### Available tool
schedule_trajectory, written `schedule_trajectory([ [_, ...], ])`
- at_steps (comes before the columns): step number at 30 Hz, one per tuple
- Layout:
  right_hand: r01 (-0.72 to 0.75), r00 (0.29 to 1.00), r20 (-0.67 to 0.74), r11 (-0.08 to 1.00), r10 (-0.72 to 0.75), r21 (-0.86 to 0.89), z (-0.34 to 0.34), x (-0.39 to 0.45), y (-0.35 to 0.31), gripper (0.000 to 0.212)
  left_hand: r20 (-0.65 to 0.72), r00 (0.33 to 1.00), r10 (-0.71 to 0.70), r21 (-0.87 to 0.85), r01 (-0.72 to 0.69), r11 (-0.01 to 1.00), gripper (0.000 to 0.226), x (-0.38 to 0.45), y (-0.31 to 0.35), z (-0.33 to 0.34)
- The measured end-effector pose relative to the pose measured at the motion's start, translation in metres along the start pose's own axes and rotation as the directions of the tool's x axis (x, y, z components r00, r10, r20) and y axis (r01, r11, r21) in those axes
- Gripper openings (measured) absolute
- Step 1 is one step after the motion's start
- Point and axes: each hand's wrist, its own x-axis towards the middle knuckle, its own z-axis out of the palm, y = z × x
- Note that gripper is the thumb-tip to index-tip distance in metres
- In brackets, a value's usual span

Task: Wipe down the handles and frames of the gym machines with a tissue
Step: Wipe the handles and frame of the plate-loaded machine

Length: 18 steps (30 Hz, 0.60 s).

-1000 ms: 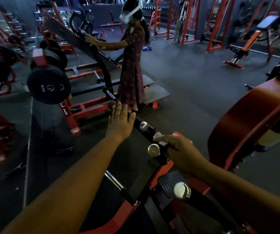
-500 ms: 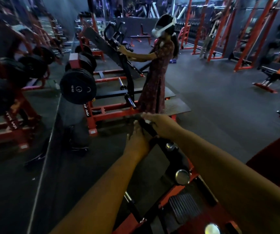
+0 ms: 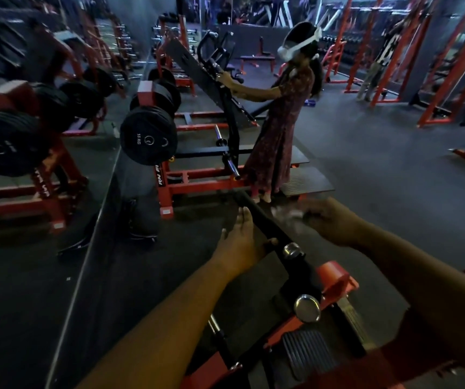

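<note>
The left hand lies with straight fingers along the near side of a long black bar, thumb tucked under it by a round chrome knob. The right hand is motion-blurred just beyond the bar's other side; its fingers look curled round a pale, crumpled tissue, which sits just off the bar, though contact cannot be told. The matte bar runs down to a red-painted steel frame with a second chrome cap and a ribbed black footplate. Beyond, a person in a patterned dress and white headset stands at another red machine whose upright reads "RN F", beside smooth black disc plates, the front one marked "15 KG".
</note>
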Motion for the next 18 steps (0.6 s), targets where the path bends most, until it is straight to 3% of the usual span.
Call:
schedule_trajectory([
  [2, -0.047, 0.992, -0.117, 0.999, 0.048, 0.011, 0.013, 0.037, 0.008, 0.043, -0.033, 0.999, -0.011, 0.009, 0.011, 1.0, 0.105, 0.003, -0.001, 0.002],
  [3, -0.083, 0.991, -0.105, 0.997, 0.083, 0.006, 0.024, 0.056, 0.009, 0.043, -0.044, 0.999, -0.014, 0.014, 0.015, 1.0, 0.105, 0.004, -0.002, 0.002],
  [7, -0.163, 0.984, 0.058, 0.985, 0.166, -0.054, 0.053, 0.073, 0.002, 0.043, -0.072, 0.995, 0.068, -0.067, -0.073, 0.995, 0.1, 0.006, -0.007, 0.0],
  [13, -0.063, 0.983, 0.179, 0.988, 0.037, 0.143, 0.028, 0.008, 0.035, 0.046, -0.065, 0.998, -0.002, -0.276, -0.016, 0.961, 0.11, -0.003, 0.0, -0.004],
  [16, 0.006, 1.0, -0.015, 0.95, -0.001, 0.313, 0.026, 0.009, 0.047, 0.032, -0.105, 0.993, -0.045, -0.259, 0.016, 0.966, 0.103, 0.01, 0.019, -0.011],
  [18, -0.01, 0.978, -0.196, 0.958, 0.068, 0.285, 0.031, 0.033, 0.048, 0.038, -0.111, 0.991, -0.076, -0.178, 0.055, 0.983, 0.097, 0.022, 0.028, -0.011],
])
